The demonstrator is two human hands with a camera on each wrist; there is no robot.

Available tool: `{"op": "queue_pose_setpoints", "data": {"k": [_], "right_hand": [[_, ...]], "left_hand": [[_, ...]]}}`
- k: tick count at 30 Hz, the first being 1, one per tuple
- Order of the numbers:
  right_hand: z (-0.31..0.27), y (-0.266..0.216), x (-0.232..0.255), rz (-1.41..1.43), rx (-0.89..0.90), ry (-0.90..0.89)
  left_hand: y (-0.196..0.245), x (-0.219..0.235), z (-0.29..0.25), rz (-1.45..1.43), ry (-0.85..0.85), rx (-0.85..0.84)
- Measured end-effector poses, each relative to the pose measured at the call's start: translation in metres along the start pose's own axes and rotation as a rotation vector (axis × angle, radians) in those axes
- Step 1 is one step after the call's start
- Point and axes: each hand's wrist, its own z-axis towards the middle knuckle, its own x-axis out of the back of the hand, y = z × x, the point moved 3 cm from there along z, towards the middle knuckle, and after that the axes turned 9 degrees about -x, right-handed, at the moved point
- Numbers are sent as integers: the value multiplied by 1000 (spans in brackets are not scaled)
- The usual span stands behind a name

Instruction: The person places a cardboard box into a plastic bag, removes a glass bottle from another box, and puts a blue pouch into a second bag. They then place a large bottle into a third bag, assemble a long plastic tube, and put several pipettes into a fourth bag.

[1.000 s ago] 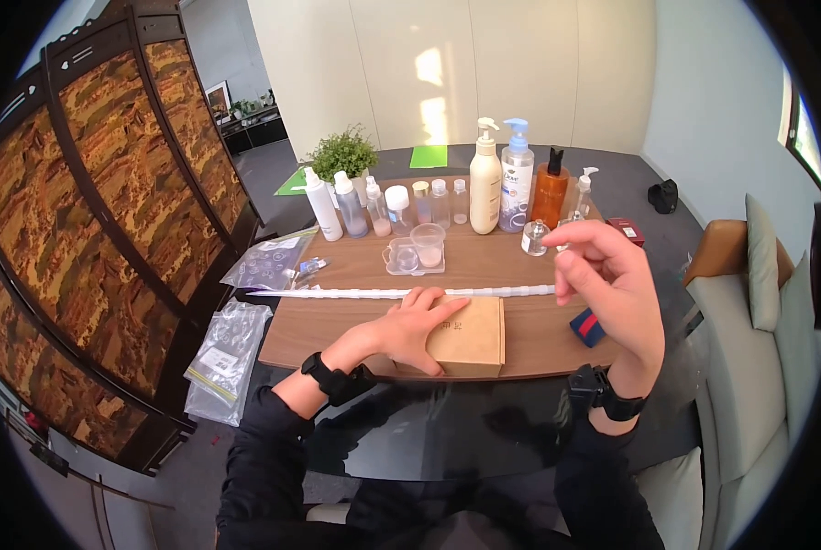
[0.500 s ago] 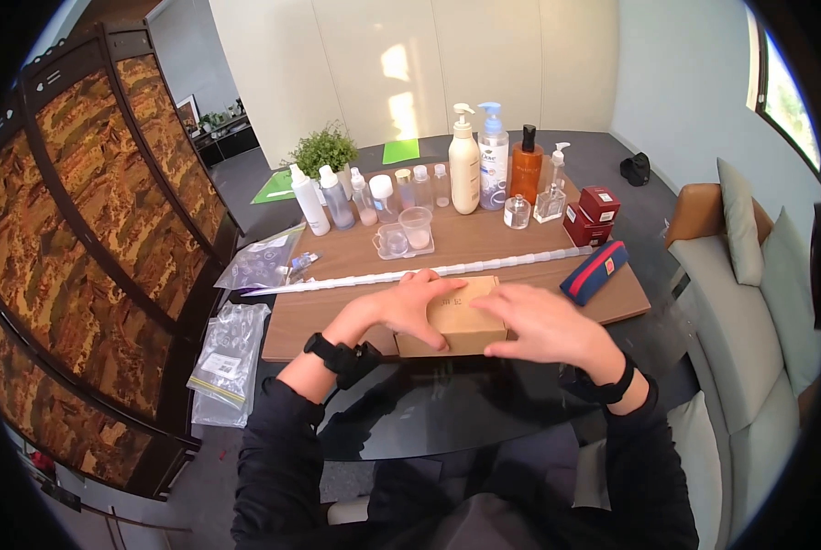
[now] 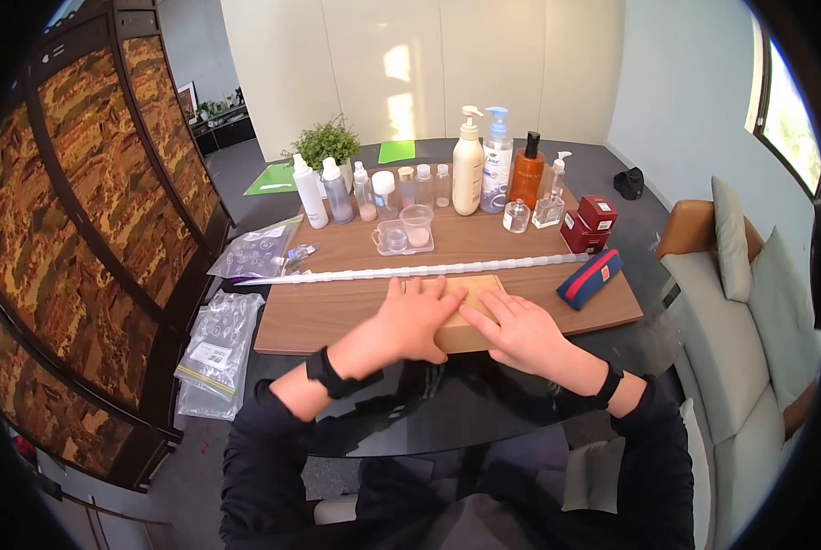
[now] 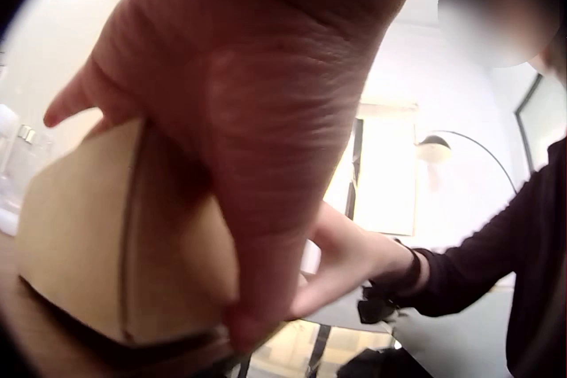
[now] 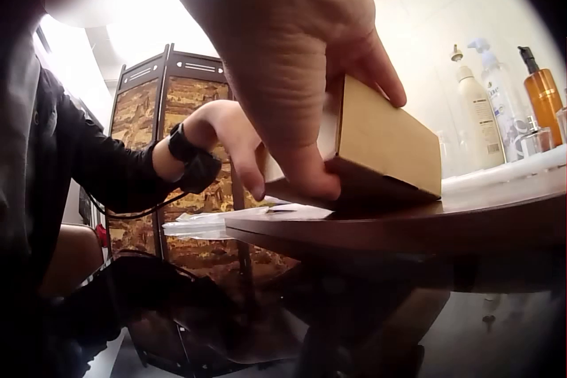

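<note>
A small brown cardboard box [image 3: 466, 338] lies at the near edge of the wooden board, under both hands. My left hand [image 3: 414, 318] grips its left part, fingers spread over the lid and thumb down at the near side. From the right, my right hand [image 3: 517, 334] holds it likewise, fingers across the top. In the right wrist view the right thumb is at the lower near edge of the box [image 5: 390, 139], which looks slightly tilted. The left wrist view shows the left palm over the box [image 4: 80, 227]; much of the lid is hidden by the hands.
Behind the box a long white strip [image 3: 410, 273] crosses the board [image 3: 328, 321]. A blue pencil case [image 3: 589, 280] and dark red boxes [image 3: 589, 225] are at right. Several bottles [image 3: 468, 170], a clear tray [image 3: 403, 240] and a plant [image 3: 326, 142] stand farther back. Plastic bags [image 3: 213, 353] lie left.
My right hand has come down from the raised position at the right onto the box. The left hand stays on it. The head view has shifted, bringing the whole pencil case into sight.
</note>
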Motion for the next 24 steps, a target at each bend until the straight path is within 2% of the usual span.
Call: {"op": "queue_pose_setpoints", "data": {"k": [3,7,13,15,19,22,24], "right_hand": [[-2,-2,-4,-3,16,33],[-7,-3,1,19,31,33],[-12,-5,-7,-34,28,50],[-17,-6,-16,-115,53,94],[-19,10,-21,23,8,8],[-22,20,-27,53,-14,-63],[-22,22,-19,203,-58,-141]], "left_hand": [[20,-12,-3,158,31,70],[28,-24,-4,238,120,55],[30,-23,-7,220,110,37],[29,-16,-14,156,83,-16],[6,-2,-18,-132,45,-90],[-20,-9,-9,-344,-3,28],[-29,-15,-4,-542,-7,57]]}}
